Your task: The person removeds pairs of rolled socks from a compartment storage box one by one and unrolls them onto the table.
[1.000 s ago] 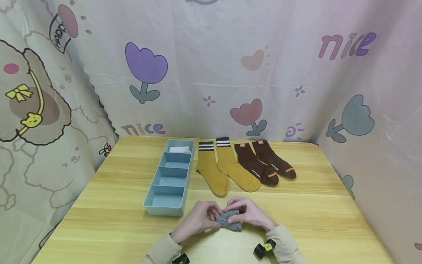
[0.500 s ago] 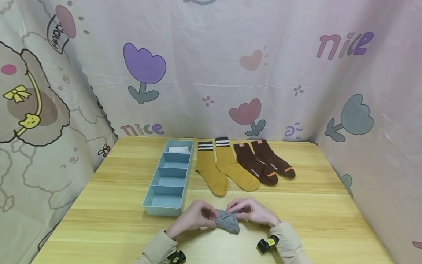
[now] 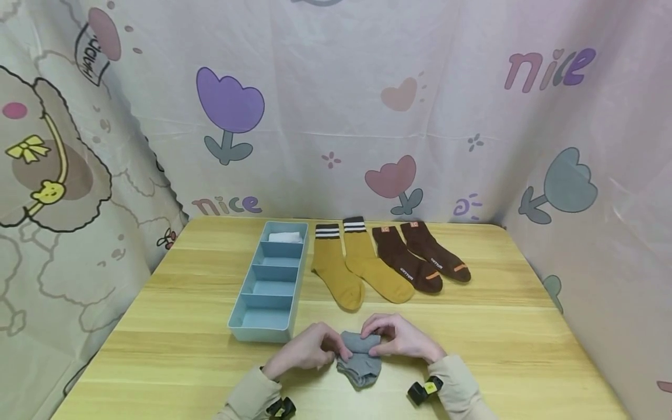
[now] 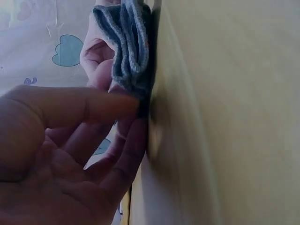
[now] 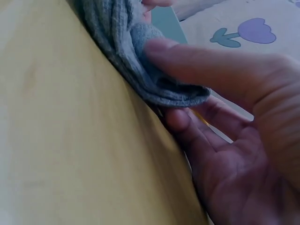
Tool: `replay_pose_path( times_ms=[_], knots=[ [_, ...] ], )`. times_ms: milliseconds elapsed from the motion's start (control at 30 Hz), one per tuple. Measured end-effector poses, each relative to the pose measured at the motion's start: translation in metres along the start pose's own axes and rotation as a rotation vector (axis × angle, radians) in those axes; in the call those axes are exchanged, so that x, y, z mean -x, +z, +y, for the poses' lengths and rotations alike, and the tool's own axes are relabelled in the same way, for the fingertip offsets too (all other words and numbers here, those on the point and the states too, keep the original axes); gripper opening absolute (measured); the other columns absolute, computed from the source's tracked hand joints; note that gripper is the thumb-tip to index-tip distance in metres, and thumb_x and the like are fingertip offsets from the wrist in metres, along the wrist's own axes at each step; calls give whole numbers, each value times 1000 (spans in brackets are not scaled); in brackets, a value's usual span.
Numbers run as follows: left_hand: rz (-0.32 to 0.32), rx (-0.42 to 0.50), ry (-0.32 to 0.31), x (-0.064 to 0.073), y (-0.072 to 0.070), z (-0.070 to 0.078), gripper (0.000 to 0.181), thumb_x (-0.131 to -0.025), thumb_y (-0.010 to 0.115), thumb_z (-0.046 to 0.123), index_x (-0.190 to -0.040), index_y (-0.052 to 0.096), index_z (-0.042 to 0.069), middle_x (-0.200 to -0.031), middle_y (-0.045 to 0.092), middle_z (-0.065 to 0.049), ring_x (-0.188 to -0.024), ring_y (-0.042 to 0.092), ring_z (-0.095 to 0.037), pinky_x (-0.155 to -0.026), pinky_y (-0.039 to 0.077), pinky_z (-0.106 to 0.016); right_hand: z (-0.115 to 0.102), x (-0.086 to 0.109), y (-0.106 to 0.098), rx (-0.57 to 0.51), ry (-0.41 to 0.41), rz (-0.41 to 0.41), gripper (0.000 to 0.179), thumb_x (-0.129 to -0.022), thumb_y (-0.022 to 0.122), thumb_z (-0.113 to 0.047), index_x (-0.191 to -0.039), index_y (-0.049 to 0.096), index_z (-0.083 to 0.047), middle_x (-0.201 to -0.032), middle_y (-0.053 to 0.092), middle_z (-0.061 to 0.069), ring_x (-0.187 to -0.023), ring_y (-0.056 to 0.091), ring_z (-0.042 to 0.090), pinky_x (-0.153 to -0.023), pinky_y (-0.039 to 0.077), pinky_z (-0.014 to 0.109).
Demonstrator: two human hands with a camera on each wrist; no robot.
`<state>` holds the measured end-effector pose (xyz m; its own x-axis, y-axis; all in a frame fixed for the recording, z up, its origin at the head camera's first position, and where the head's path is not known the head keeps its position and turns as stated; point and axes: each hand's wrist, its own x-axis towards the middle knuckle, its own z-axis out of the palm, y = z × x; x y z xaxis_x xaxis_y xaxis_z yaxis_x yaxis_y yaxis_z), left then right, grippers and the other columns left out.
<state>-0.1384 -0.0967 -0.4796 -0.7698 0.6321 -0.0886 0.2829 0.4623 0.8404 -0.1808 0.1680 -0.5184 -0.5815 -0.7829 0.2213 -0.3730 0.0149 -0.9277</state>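
Gray sock bundle lies on the near part of the wooden table, between the two hands, folded in layers. Right hand: bent, pinching the bundle's right side between thumb and fingers. Left hand: fingers bent, tips touching the left edge; cannot tell whether they pinch it. Farther off, at left, stands a blue-gray tray with four compartments; a white item lies in the farthest. Right of it, two mustard socks with striped cuffs lie flat; right of these, two brown socks. Far side: printed curtain.
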Motion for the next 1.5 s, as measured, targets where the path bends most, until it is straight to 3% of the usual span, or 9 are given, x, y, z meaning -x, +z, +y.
replay_pose_path(
  times_ms=[233,367,500,633,867,1100,1267,1400,1500],
  knots=[
    [11,21,-25,-2,5,3,2,-86,76,9,-86,78,9,-82,76,-1,-70,59,4,-68,49,-15,4,2,3,130,-41,83,20,-83,78,-3,-103,72,-3,-105,71,20,-99,66,21,-87,57,27],
    [53,-1,-41,-3,8,6,6,-81,82,11,-78,77,12,-72,71,4,-62,53,3,-59,45,-16,5,1,3,197,-54,125,19,-83,79,-3,-101,74,-6,-104,72,17,-96,66,23,-82,56,28],
    [63,-24,-50,-3,8,7,9,-76,84,6,-79,76,10,-70,68,4,-61,51,1,-58,44,-16,5,1,3,196,-51,95,18,-86,75,-4,-104,73,-8,-117,71,17,-110,66,22,-93,54,27],
    [53,-35,-49,-3,7,6,13,-75,82,1,-85,76,9,-78,73,0,-70,55,0,-65,47,-17,5,0,3,195,-49,53,18,-90,71,-6,-107,74,-8,-123,70,16,-118,65,21,-102,50,26],
    [42,-8,-39,-3,6,6,24,-75,75,-9,-92,76,8,-88,77,-4,-74,59,2,-70,53,-18,3,-2,4,236,-54,53,22,-85,80,-14,-104,72,-11,-117,71,10,-112,65,15,-99,51,25],
    [18,15,-43,-3,4,8,31,-75,66,-15,-93,76,7,-91,77,-5,-79,63,-2,-72,55,-21,8,1,4,307,-89,166,26,-82,74,0,-103,69,-13,-104,72,7,-91,61,9,-77,51,24],
    [16,8,-37,-3,3,6,40,-70,57,-19,-93,76,7,-92,77,-4,-81,64,-4,-73,55,-21,8,1,4,295,-99,200,39,-83,68,6,-118,66,-11,-114,69,11,-90,60,16,-74,50,27],
    [21,-5,-45,-4,3,6,32,-76,58,-14,-91,77,8,-89,77,-3,-75,60,1,-69,51,-18,5,0,3,275,-77,158,48,-85,63,7,-129,65,-11,-125,67,12,-105,61,14,-82,51,25],
    [33,-12,-50,-4,5,9,16,-86,65,-3,-88,76,9,-85,76,-1,-71,58,3,-66,49,-17,3,-1,3,261,-33,146,43,-88,61,5,-127,68,-13,-123,69,8,-107,59,7,-83,50,23]
  ],
)
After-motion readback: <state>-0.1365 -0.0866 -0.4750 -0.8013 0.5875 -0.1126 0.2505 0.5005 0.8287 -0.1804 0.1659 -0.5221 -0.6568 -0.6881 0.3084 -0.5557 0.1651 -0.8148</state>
